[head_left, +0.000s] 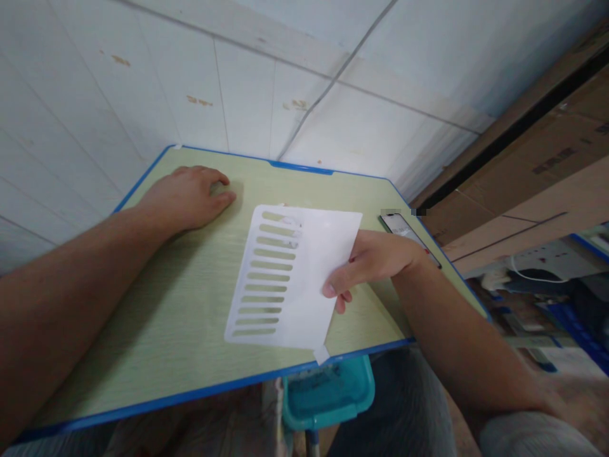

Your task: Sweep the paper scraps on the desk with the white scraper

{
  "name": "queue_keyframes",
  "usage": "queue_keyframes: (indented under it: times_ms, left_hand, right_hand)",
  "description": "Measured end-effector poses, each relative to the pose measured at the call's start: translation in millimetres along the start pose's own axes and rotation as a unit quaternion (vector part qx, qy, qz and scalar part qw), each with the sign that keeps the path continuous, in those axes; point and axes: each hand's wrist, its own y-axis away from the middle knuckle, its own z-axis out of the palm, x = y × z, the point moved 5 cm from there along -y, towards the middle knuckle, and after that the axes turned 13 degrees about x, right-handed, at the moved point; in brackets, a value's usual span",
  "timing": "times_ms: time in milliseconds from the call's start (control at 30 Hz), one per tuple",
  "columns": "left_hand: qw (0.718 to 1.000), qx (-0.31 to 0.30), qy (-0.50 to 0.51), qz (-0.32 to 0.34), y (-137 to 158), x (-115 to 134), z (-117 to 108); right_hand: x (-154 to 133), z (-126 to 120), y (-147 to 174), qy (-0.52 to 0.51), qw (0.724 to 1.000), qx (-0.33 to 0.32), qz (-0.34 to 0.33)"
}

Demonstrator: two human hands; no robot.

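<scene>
A white flat sheet (316, 260) with a column of several long rounded slots along its left side is held over the table. My right hand (364, 263) grips its right edge, with the thumb on top and the fingers mostly hidden underneath. Small dark-and-light marks show near the upper slots, too fine to make out. My left hand (197, 193) rests on the table to the left of the sheet, holding nothing, its thumb apart from the loosely bent fingers.
The pale green table (190, 324) has a blue edge. A phone (406, 235) lies at its right side. Below the front edge is a teal plastic bin (328, 393). White wall panels (247, 95) rise behind, and cardboard boxes (533, 158) stand at the right.
</scene>
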Motion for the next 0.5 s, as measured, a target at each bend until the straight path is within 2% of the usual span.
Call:
queue_keyframes:
  times_ms: [100,267,500]
  left_hand:
    - [1.0,0.001,0.006,-0.005,-0.1,0.0,-0.2]
    - [1.0,-0.001,-0.001,-0.004,-1.2,-2.3,1.7]
    - [1.0,0.002,-0.001,0.001,-3.1,-5.0,4.9]
  right_hand:
    - [-0.8,-2.0,0.4,0.003,1.0,0.013,-0.006]
    - [1.7,3.3,1.9,0.016,0.999,-0.035,0.024]
    - [1.5,3.2,1.2,0.006,0.999,-0.03,0.019]
